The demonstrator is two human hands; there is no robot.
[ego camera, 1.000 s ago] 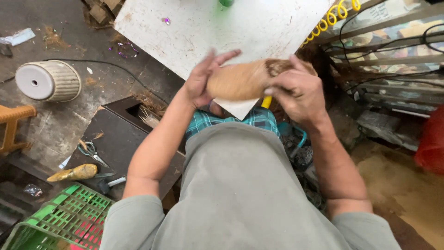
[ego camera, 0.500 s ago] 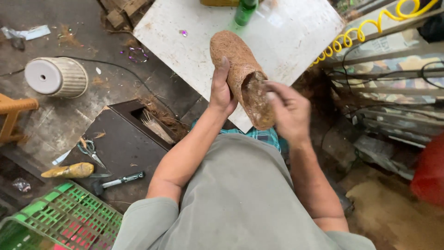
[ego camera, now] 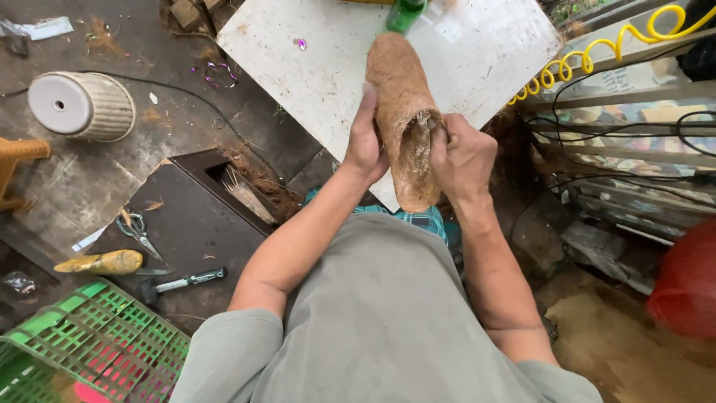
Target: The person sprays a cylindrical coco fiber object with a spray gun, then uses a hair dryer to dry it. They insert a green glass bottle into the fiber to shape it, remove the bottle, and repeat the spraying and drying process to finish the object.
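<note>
Coir sleeve (ego camera: 399, 97), a brown fibrous tube with its open mouth facing the person, is held up over the near corner of the white board (ego camera: 477, 52). Left hand (ego camera: 365, 142) is clasped around its left side, fingers wrapped on the fibre. Right hand (ego camera: 464, 155) is curled shut at the mouth's rim, fingertips tucked into the opening. A green bottle (ego camera: 405, 13) stands at the board's far edge.

Left hand (ego camera: 365, 142) and right hand (ego camera: 461, 155) raised, both gripping.
</note>
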